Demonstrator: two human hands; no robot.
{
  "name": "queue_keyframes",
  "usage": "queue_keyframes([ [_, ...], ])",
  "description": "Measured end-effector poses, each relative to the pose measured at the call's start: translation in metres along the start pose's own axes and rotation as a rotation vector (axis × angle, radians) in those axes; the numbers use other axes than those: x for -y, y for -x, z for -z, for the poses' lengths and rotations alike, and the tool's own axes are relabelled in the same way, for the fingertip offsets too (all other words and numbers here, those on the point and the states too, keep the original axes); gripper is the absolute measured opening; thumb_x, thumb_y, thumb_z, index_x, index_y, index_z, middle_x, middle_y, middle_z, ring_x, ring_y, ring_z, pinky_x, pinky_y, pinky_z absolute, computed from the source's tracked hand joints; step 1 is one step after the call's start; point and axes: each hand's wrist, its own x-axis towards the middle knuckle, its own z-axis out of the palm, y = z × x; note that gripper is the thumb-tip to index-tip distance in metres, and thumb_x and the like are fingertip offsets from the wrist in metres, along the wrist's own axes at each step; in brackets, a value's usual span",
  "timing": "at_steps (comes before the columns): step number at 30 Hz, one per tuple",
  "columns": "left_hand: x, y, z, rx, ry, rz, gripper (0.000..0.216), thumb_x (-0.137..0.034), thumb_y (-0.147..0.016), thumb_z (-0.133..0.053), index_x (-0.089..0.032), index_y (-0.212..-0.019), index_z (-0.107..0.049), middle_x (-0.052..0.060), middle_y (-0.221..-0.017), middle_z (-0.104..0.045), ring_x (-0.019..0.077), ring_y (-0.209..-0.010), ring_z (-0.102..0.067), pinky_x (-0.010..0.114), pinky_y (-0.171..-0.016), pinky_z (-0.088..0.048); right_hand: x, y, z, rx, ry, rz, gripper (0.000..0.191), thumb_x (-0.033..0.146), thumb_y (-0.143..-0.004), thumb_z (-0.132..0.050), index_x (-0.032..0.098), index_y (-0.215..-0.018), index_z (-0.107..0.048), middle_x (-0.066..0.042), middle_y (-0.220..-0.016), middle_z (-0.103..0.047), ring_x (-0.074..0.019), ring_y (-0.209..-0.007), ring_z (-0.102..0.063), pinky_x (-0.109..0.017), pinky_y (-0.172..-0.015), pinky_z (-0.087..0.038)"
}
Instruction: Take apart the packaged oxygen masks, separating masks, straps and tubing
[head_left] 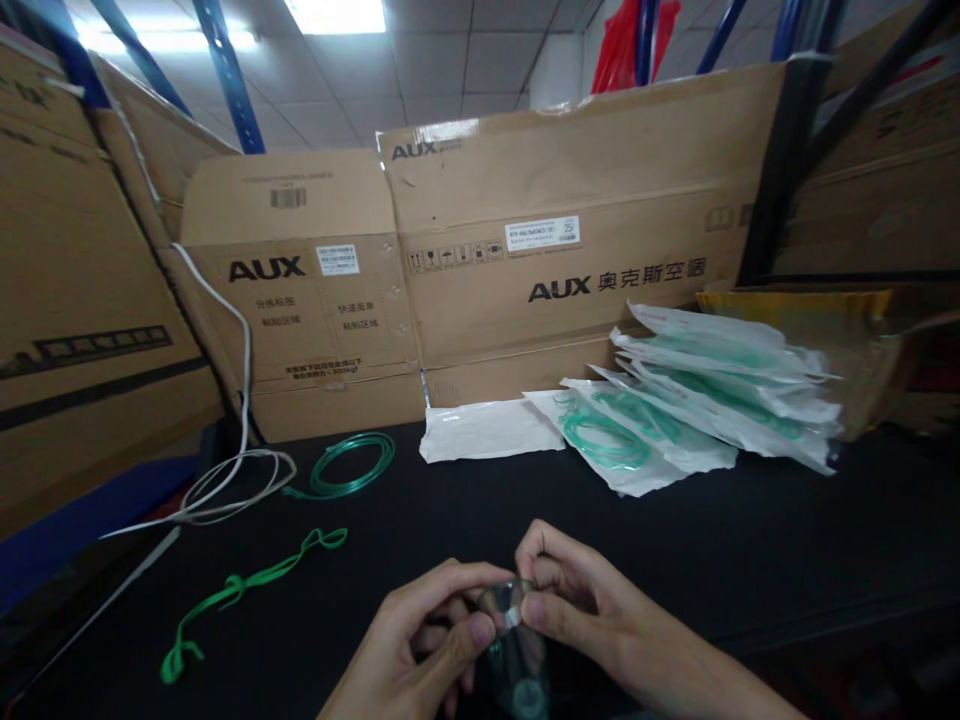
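Low in the middle of the view, my left hand (420, 640) and my right hand (577, 600) meet over a clear plastic mask (514, 640) with a greenish base. Both hands have their fingers pinched on a small metal strip at the mask's top edge. The lower part of the mask runs out of view between my wrists. To the left on the black table (750, 540) lies a green elastic strap (240, 590). Behind that strap sits a coil of green tubing (352, 465).
A fanned pile of sealed white bags with green tubing (697, 400) lies at the back right, an empty white bag (487, 430) beside it. AUX cardboard boxes (555, 240) wall the back and left. A white cable (232, 480) loops at the left edge.
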Motion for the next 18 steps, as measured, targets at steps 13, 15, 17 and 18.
queue_keyframes([
  [13,0.0006,0.0001,0.0005,-0.062,-0.038,-0.038,0.048,-0.063,-0.084,-0.067,-0.018,-0.100,-0.075,0.000,-0.071,-0.057,0.0077,-0.053,-0.043,0.018,-0.047,-0.034,0.0030,0.0028,-0.0022,0.025,0.016,-0.006,0.033,0.044,-0.090,-0.071,0.017,-0.092,-0.051,0.003,-0.081,-0.053,-0.0108,-0.075,-0.047,-0.024,-0.070,-0.035],
  [15,-0.0005,0.0009,-0.0012,-0.055,-0.078,-0.055,0.046,-0.062,-0.084,-0.068,-0.018,-0.097,-0.076,-0.001,-0.068,-0.056,0.0079,-0.054,-0.043,0.018,-0.048,-0.033,0.0019,0.0025,-0.0028,0.014,0.038,-0.019,0.033,0.044,-0.088,-0.073,0.016,-0.090,-0.055,0.002,-0.080,-0.053,-0.0109,-0.075,-0.047,-0.024,-0.070,-0.036],
  [17,-0.0020,0.0018,-0.0030,-0.059,-0.126,-0.071,0.045,-0.061,-0.084,-0.068,-0.019,-0.096,-0.076,-0.002,-0.066,-0.054,0.0082,-0.055,-0.043,0.017,-0.049,-0.033,0.0004,0.0019,-0.0027,0.005,0.063,-0.037,0.034,0.044,-0.085,-0.075,0.014,-0.086,-0.058,0.002,-0.078,-0.054,-0.0109,-0.074,-0.047,-0.024,-0.069,-0.036],
  [18,-0.0029,0.0021,-0.0038,-0.063,-0.144,-0.074,0.045,-0.061,-0.084,-0.068,-0.019,-0.097,-0.076,-0.001,-0.067,-0.054,0.0084,-0.056,-0.044,0.017,-0.050,-0.034,0.0000,0.0015,-0.0025,-0.005,0.068,-0.046,0.034,0.043,-0.085,-0.076,0.014,-0.084,-0.059,0.002,-0.076,-0.054,-0.0105,-0.073,-0.047,-0.023,-0.068,-0.036],
])
